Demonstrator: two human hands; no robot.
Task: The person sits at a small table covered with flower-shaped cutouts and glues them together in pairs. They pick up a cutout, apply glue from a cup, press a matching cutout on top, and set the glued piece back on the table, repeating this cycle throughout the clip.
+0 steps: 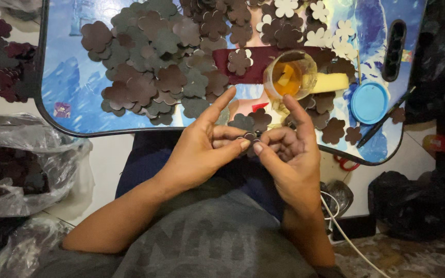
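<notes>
Both hands pinching small dark flower cutout [250,138] near lap tray [78,110] edge: left hand [202,149] thumb and fingers closed on it, right hand [289,154] same, index sticking up. Glue cup [289,74] just beyond, flower pile [160,67] far left.

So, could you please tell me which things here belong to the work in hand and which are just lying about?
In use:
left hand
right hand
small dark flower piece
flower cutouts
glue cup

Lying about:
blue lid
plastic bags
red scissors
white cable
</notes>
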